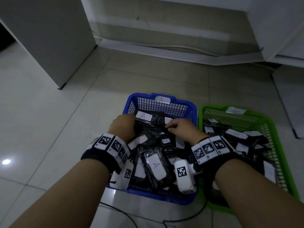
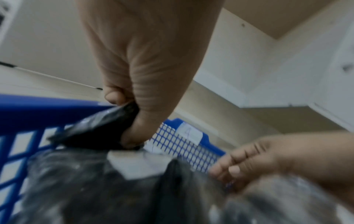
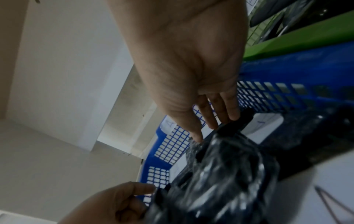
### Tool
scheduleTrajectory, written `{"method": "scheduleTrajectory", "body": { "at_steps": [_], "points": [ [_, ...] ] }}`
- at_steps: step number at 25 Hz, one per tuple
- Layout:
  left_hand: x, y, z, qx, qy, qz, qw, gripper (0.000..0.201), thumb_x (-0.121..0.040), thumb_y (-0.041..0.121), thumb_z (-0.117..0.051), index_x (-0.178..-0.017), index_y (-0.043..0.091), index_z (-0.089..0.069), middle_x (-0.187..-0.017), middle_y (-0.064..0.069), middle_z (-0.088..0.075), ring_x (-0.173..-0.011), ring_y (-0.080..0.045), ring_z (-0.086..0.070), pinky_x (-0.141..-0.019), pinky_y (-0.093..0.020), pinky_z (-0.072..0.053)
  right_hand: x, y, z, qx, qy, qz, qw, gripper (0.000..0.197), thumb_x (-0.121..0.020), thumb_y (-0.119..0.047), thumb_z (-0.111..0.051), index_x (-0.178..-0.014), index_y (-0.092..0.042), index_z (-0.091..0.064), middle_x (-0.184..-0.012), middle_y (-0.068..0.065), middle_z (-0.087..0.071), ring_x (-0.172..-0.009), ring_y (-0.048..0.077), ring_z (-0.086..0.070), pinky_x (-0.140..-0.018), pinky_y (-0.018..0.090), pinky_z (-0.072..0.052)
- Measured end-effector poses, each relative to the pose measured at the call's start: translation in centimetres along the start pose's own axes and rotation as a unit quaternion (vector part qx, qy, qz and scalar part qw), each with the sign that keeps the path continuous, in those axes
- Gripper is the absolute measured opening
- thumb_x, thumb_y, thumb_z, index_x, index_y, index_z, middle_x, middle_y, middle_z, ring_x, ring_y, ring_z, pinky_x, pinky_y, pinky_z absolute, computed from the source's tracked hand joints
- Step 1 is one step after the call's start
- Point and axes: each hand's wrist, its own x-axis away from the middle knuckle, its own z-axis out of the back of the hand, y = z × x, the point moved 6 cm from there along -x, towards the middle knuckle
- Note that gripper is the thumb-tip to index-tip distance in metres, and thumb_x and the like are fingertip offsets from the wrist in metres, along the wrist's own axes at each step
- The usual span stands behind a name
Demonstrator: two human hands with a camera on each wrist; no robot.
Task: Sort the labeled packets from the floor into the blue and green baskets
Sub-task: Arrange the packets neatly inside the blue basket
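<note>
Both hands are inside the blue basket [image 1: 141,96], which is piled with black plastic packets carrying white "A" labels. My left hand [image 1: 130,123] grips the end of a black packet [image 2: 95,130] between thumb and curled fingers [image 2: 113,97]. That packet [image 1: 150,127] stretches across to my right hand [image 1: 170,127]. In the right wrist view the right hand [image 3: 214,130] has fairly straight fingers [image 3: 234,116] with their tips touching the packet's other end [image 3: 220,174]. The green basket [image 1: 213,108] stands right of the blue one, also holding labelled black packets.
The baskets sit side by side on a pale tiled floor [image 1: 49,129]. A white cabinet panel [image 1: 49,38] stands at the back left, and white furniture [image 1: 287,79] at the right. A dark cable [image 1: 181,219] runs on the floor in front of the baskets.
</note>
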Motion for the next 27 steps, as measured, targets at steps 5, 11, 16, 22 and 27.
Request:
{"method": "scheduleTrajectory", "body": {
  "at_steps": [5,11,16,22,27],
  "points": [
    [1.4,-0.4,3.7,0.100,0.108,0.021,0.989,0.019,-0.080,0.025,-0.061,-0.099,0.025,-0.064,-0.098,0.002,-0.059,-0.086,-0.018,-0.055,-0.065,-0.029,-0.041,0.4,-1.0,-0.7,-0.021,-0.004,0.019,1.000,0.029,-0.096,-0.008,-0.048,-0.115,-0.016,-0.068,-0.130,0.003,-0.061,-0.120,0.019,-0.054,-0.099,0.023,-0.039],
    [1.7,-0.4,3.8,0.186,0.203,-0.067,0.959,0.013,-0.077,0.015,-0.074,-0.087,0.022,-0.070,-0.096,0.002,-0.059,-0.090,-0.018,-0.053,-0.073,-0.025,-0.038,-1.4,-0.6,-1.8,0.094,-0.066,0.021,0.993,0.037,-0.097,-0.018,-0.049,-0.133,-0.017,-0.054,-0.139,0.006,-0.052,-0.127,0.023,-0.048,-0.106,0.029,-0.038],
    [0.9,0.6,4.3,0.226,0.254,-0.173,0.924,0.017,-0.073,0.003,-0.074,-0.079,0.018,-0.073,-0.094,0.002,-0.059,-0.083,-0.013,-0.057,-0.072,-0.022,-0.042,-0.9,-1.5,-0.5,-0.288,-0.065,-0.037,0.955,0.037,-0.099,-0.035,-0.045,-0.118,-0.006,-0.058,-0.102,0.015,-0.066,-0.084,0.022,-0.064,-0.068,0.027,-0.053],
    [0.3,1.5,3.4,0.258,0.230,-0.210,0.915,0.029,-0.077,-0.008,-0.064,-0.092,0.015,-0.075,-0.103,0.001,-0.060,-0.094,-0.013,-0.061,-0.084,-0.005,-0.041,-0.6,-2.7,-0.3,-0.422,-0.086,-0.021,0.902,0.023,-0.088,0.005,-0.058,-0.105,-0.010,-0.060,-0.089,0.008,-0.067,-0.072,0.016,-0.065,-0.055,0.024,-0.054],
    [-0.4,-0.1,2.3,0.386,0.166,-0.049,0.906,0.059,-0.079,0.016,-0.073,-0.131,0.027,-0.048,-0.112,0.005,-0.056,-0.080,-0.011,-0.066,-0.077,-0.023,-0.055,-1.1,-3.6,-0.5,-0.363,-0.064,0.027,0.929,0.033,-0.090,0.003,-0.055,-0.120,-0.006,-0.062,-0.103,0.013,-0.070,-0.089,0.023,-0.067,-0.079,0.032,-0.055]
  ]
}}
